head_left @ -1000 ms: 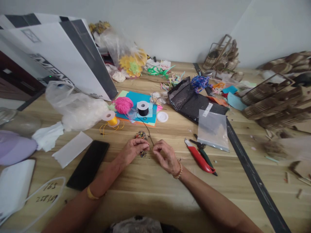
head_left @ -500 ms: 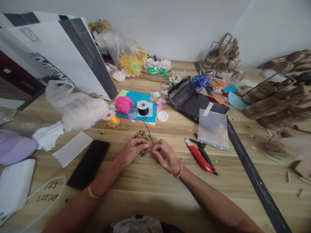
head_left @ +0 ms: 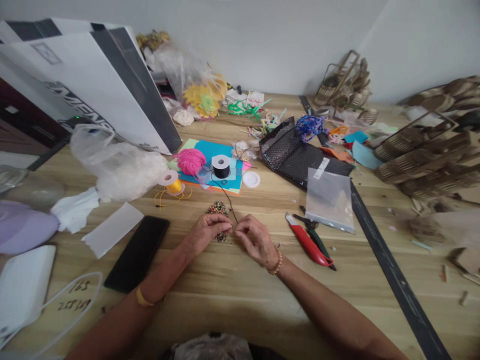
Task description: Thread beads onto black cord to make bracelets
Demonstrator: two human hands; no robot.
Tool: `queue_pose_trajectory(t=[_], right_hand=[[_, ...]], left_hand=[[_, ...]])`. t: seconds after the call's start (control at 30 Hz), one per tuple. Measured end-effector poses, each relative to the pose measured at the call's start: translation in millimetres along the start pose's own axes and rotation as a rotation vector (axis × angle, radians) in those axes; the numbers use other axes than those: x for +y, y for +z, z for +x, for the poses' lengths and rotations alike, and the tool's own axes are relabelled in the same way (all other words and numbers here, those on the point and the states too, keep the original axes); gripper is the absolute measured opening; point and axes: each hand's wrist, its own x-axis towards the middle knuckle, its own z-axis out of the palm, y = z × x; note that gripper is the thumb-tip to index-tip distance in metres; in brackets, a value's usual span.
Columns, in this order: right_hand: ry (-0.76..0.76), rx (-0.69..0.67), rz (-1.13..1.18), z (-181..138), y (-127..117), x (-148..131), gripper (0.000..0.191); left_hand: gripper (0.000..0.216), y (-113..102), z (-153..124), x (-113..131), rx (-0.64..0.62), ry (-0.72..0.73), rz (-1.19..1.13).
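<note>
A heap of small multicoloured beads (head_left: 217,206) lies on the wooden table, partly covered by my left hand (head_left: 210,229). Thumb and forefinger of that hand are pinched together; whatever is between them is too small to make out. Close beside it, my right hand (head_left: 255,240) pinches the end of a thin black cord (head_left: 231,202). This cord runs back to a white spool of black cord (head_left: 220,167) standing on coloured paper sheets. The fingertips of both hands nearly meet at the right edge of the beads.
Right of my hands lie a red-handled cutter (head_left: 309,246), dark green pliers (head_left: 318,242) and a clear zip bag (head_left: 330,200). To the left are a black phone (head_left: 137,254), a yellow cord spool (head_left: 172,184) and a paper strip (head_left: 112,229). Pink yarn (head_left: 190,161) sits behind.
Almost nothing differs. Both hands keep the same pinched pose beside the beads, and the cord stays in place.
</note>
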Motion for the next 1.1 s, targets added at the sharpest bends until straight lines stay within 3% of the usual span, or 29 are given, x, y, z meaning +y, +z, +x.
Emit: queue_pose_trajectory(t=[0.77,1.1], right_hand=[[0.021,-0.013,-0.001,-1.1,0.9,2.6,0.01],[0.028,-0.024,-0.005,-2.3,2.6,5.4,0.008]], left_hand=[[0.021,-2.4,5.5,-12.3,-0.039,0.017,-0.043],[0.018,-5.5,2.9,-6.4,-0.036,0.145,0.183]])
